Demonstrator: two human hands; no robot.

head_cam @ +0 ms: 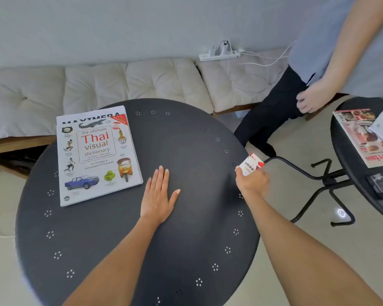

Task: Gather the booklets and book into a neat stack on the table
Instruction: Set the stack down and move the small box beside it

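Observation:
A white Thai visual dictionary [97,155] lies flat on the left part of the round dark table [197,133]. It rests on another publication whose black title peeks out along its far edge. My left hand [158,195] lies palm down and flat on the table, just right of the book's near corner, holding nothing. My right hand [251,180] is at the table's right rim, closed around a small white and red booklet [251,165] that is tilted up over the edge.
A second dark round table [345,149] at the right carries a food magazine [363,138] and a white paper. Another person stands at the upper right, with one hand [307,100] hanging down. A cushioned bench [119,85] with a power strip [219,54] and cables runs behind.

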